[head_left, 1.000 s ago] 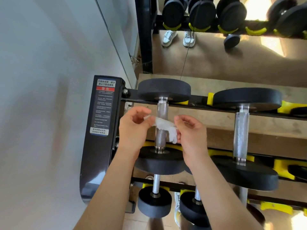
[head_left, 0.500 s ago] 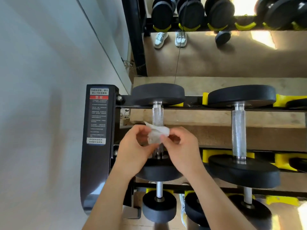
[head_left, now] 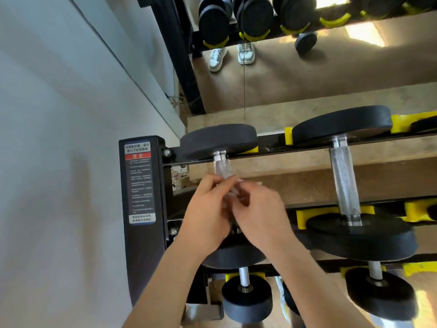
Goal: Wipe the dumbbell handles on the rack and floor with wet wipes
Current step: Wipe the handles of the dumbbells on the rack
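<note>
The leftmost dumbbell (head_left: 218, 140) lies on the top tier of the black rack (head_left: 142, 209), its knurled steel handle (head_left: 221, 165) running toward me. My left hand (head_left: 208, 214) and my right hand (head_left: 257, 214) are pressed close together over the middle of that handle. Both pinch a small bunched white wet wipe (head_left: 233, 192), which is mostly hidden between the fingers and blurred. Whether the wipe touches the handle cannot be told. A second dumbbell (head_left: 343, 185) with a bare handle lies to the right on the same tier.
Smaller dumbbells (head_left: 246, 301) sit on lower tiers in yellow cradles (head_left: 307, 215). A grey wall (head_left: 59, 162) stands close on the left. A mirror (head_left: 307, 67) behind the rack reflects the floor, shoes and more dumbbells. A warning label (head_left: 139, 183) is on the rack's side post.
The wipe, stretched between my two hands a second ago, is now bunched up small. My hands have come together over the handle, and the view has shifted down and closer.
</note>
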Demonstrator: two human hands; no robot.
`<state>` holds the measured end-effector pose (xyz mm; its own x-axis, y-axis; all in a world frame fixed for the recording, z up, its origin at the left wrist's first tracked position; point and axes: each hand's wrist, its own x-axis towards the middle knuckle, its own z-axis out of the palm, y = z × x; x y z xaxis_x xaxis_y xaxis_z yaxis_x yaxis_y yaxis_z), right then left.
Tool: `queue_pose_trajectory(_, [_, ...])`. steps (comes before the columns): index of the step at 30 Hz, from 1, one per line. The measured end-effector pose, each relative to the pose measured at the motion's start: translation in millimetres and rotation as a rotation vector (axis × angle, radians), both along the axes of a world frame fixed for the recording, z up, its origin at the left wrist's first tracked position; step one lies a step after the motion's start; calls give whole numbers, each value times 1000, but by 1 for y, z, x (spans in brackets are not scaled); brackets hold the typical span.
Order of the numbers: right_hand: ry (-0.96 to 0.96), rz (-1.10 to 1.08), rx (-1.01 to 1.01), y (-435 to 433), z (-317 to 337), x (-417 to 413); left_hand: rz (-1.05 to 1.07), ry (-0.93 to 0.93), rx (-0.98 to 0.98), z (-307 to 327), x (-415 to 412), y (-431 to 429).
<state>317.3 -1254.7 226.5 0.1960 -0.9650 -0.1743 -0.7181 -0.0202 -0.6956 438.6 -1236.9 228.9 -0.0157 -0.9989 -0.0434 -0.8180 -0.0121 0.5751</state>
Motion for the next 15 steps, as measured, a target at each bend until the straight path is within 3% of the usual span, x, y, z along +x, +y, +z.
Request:
queue_pose_trajectory(2, [57, 64, 23, 5, -3, 5, 117, 151, 30, 2, 3, 2])
queue_pose_trajectory(6, [-22, -71, -16, -2, -8, 6, 139, 129, -11, 5, 9, 6])
queue_pose_trajectory(12, [-311, -456, -53, -32, -6, 37, 179, -31, -181, -1, 18, -16])
queue_pose_trajectory(15, [-314, -441, -103, -34, -2, 42, 249, 23, -186, -1, 23, -29])
